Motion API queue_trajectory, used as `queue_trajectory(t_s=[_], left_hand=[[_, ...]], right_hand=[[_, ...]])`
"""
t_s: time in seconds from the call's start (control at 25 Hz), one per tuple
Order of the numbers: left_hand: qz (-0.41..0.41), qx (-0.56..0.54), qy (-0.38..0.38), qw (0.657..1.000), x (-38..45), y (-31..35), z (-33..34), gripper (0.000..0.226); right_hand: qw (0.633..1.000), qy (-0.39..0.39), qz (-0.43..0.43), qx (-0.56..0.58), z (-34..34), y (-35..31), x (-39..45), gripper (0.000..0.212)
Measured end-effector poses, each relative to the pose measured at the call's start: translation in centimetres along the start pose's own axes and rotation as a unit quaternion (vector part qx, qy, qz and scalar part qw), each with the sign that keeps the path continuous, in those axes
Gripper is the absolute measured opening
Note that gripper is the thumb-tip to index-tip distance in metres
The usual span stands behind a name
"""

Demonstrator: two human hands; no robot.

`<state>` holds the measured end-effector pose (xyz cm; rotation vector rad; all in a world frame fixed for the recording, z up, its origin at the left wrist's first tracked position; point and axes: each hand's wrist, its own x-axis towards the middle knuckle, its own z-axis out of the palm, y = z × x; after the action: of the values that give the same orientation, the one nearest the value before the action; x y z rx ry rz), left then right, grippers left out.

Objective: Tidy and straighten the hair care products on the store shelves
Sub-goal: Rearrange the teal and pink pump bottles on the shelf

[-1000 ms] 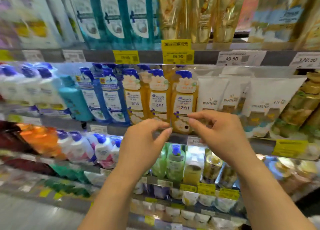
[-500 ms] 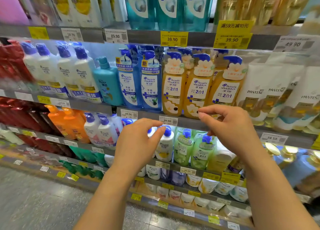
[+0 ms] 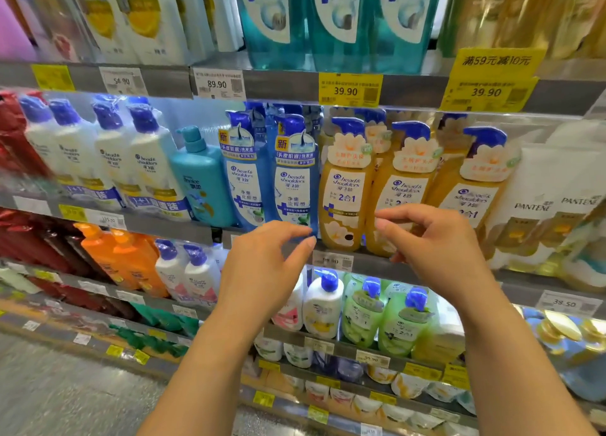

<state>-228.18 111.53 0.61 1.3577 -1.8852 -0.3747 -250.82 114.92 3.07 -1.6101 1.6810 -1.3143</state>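
A: Hands?
B: Left hand (image 3: 267,273) and right hand (image 3: 436,245) both raised, fingers loosely curled, grasping nothing

A: Target?
B: Likely the yellow 2-in-1 bottles (image 3: 344,186) on the middle shelf (image 3: 377,265), upright, long axis vertical, just beyond the fingertips

A: Nearer hand?
B: Right; its fingertips overlap the second bottle's base, contact unclear

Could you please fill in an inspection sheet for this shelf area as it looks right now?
Surface: metal shelf edge with price tags.
Job's things: yellow pump bottles upright; blue bottles beside them; white tubes at right.
Clutter: lone teal bottle between white and blue rows.
Grippers: left hand and right hand loosely curled, holding nothing.
Cables: nothing seen.
Surroundings: grey floor below.
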Motion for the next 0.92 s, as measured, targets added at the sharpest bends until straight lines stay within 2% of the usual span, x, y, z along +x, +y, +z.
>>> queue_trajectory(t_s=[0.32, 0.56, 0.76, 0.92], left_hand=[[0.035, 0.008, 0.030, 0.999, 5.7, -1.9, -0.2, 0.016], [0.082, -0.016, 0.032, 0.996, 8.7, -3.8, -1.5, 0.015], [0.144, -0.042, -0.020, 0.988, 11.5, -5.7, -4.1, 0.019], [0.162, -0.066, -0.026, 0.984, 12.8, -8.8, -6.0, 0.018]], right_hand=[[0.998, 0.002, -0.042, -0.046, 2.1, -1.4, 5.6, 0.015], [0.997, 0.031, -0.027, -0.060, 4.6, -2.6, 6.8, 0.015], [0.995, 0.066, -0.012, -0.074, 8.6, -4.8, 6.5, 0.009], [0.994, 0.093, 0.008, -0.055, 11.7, -6.2, 5.9, 0.010]])
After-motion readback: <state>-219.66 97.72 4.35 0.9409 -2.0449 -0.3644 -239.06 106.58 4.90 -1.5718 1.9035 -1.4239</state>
